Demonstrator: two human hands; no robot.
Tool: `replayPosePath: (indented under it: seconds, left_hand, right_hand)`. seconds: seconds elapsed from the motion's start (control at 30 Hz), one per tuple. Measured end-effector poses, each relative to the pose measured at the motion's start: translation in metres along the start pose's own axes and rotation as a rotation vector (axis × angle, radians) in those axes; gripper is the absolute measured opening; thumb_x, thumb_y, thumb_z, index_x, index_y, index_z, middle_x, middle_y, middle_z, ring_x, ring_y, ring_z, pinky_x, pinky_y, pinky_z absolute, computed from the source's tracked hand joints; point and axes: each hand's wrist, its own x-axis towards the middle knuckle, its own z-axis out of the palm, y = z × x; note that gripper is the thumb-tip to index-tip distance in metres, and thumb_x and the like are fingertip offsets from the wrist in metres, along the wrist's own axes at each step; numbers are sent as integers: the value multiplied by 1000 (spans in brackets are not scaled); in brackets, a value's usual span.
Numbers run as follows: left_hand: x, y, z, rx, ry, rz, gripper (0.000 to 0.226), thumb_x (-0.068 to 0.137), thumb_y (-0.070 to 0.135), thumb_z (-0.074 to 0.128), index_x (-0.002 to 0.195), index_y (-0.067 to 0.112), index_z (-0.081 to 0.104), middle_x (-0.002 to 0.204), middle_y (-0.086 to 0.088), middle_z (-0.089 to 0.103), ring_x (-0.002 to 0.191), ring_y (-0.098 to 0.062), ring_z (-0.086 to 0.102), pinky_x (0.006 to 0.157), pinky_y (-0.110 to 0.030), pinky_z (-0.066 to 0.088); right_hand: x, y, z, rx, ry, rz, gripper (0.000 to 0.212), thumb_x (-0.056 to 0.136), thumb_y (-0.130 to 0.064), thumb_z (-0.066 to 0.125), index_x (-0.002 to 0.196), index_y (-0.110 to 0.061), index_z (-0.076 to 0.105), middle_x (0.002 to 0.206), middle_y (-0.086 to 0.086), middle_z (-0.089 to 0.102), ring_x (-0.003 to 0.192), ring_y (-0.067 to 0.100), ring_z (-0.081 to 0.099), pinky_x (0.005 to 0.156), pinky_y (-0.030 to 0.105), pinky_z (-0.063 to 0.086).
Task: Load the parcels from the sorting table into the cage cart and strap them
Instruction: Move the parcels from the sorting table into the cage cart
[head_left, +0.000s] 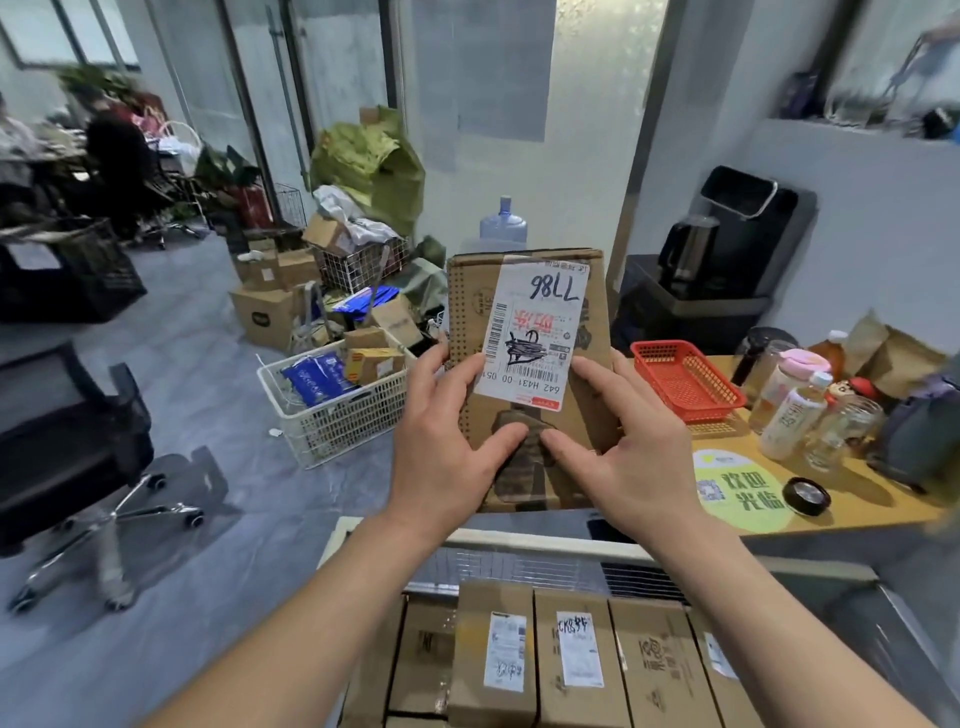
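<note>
— Over the cage cart (519, 564), right in front of the person: what's being held up?

— One flat cardboard parcel (596, 312), upright, its white shipping label (535, 332) turned towards the holder and upside down, with a number scrawled on it in marker.

— Both hands on it?

— Yes. Their left hand (447, 447) grips the left edge and their right hand (634, 447) grips the right edge. The fingers curl round behind, and both thumbs press the front near the bottom, almost meeting.

— And underneath?

— Several brown boxes (571, 654) stand packed side by side in the cart, labels up, well below the held parcel.

— What else is around?

— To the right, a wooden surface (852, 499) carries a red plastic basket (685, 379), some bottles (792, 415) and a black round lid (806, 496) just beside a green sticker (737, 488). On the floor (208, 322) to the left, a white basket (332, 421) holds blue packets (317, 376) and small cartons. A water jug (503, 223) shows above the parcel's top edge, and a black office chair (78, 447) stands at the far left.
</note>
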Motion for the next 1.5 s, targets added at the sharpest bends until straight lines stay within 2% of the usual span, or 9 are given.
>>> replayPosePath:
  seconds: [0.13, 0.27, 0.4, 0.57, 0.8, 1.0, 1.13, 1.33, 1.5]
  left_hand:
    - [-5, -53, -12, 4, -53, -45, 70, 75, 33, 82, 136, 11, 55, 146, -9, 39, 133, -3, 29, 103, 3, 11]
    - [-33, -117, -13, 19, -147, -146, 69, 75, 28, 83, 137, 14, 54, 148, -6, 36, 127, 9, 24, 99, 6, 11]
    - [-92, -181, 3, 25, -307, -346, 72, 78, 31, 81, 142, 23, 49, 153, 5, 27, 137, -4, 32, 106, -9, 21]
    - [-179, -248, 28, 46, -435, -502, 68, 79, 27, 80, 140, 24, 51, 149, 15, 24, 126, 16, 19, 100, 4, 10]
    - [-261, -327, 70, 141, -593, -750, 72, 84, 35, 75, 147, 27, 41, 160, 6, 17, 145, -11, 23, 111, -22, 19]
    - [-288, -386, 119, 180, -659, -836, 75, 87, 35, 72, 150, 28, 34, 161, 7, 11, 144, -12, 23, 110, -23, 19]
    - [-292, -420, 147, 184, -690, -854, 75, 87, 30, 73, 151, 26, 34, 162, 4, 12, 146, -15, 22, 112, -24, 18]
    - [-292, -457, 181, 149, -758, -845, 76, 89, 21, 71, 153, 26, 30, 164, 4, 6, 149, -15, 15, 110, -19, 9]
    - [-296, -474, 197, 125, -760, -863, 76, 89, 14, 70, 153, 23, 30, 164, 4, 5, 148, -14, 17, 109, -17, 11]
  right_hand:
    - [-8, -4, 53, 1, -51, 74, 68, 76, -26, 85, 138, -22, 57, 147, -1, 51, 140, -6, 34, 110, 10, 30]
    - [-39, 7, 120, 62, -145, 189, 68, 76, -30, 83, 138, -26, 56, 145, -4, 52, 136, 8, 47, 106, 37, 47]
    - [-103, 28, 182, 75, -234, 341, 67, 72, -31, 82, 135, -29, 58, 144, -11, 51, 133, -9, 41, 105, 21, 43]
    - [-196, 59, 247, 94, -398, 483, 68, 75, -28, 84, 136, -34, 56, 141, -28, 45, 143, 9, 38, 110, 31, 40]
    - [-282, 114, 323, 126, -638, 678, 70, 79, -44, 74, 143, -41, 46, 143, -15, 53, 141, 13, 41, 109, 45, 44]
    - [-312, 168, 377, 45, -742, 685, 73, 82, -45, 73, 148, -40, 40, 147, -8, 51, 142, 16, 38, 107, 37, 43]
    - [-322, 200, 403, 3, -807, 638, 74, 83, -45, 72, 148, -37, 38, 135, -6, 56, 119, 22, 53, 81, 29, 43]
    - [-333, 231, 426, -127, -831, 574, 74, 81, -43, 72, 147, -31, 42, 119, 2, 58, 110, 29, 52, 77, 29, 34]
    - [-344, 243, 440, -199, -829, 485, 72, 75, -43, 70, 142, -37, 44, 113, -6, 45, 88, 19, 42, 69, 31, 31]
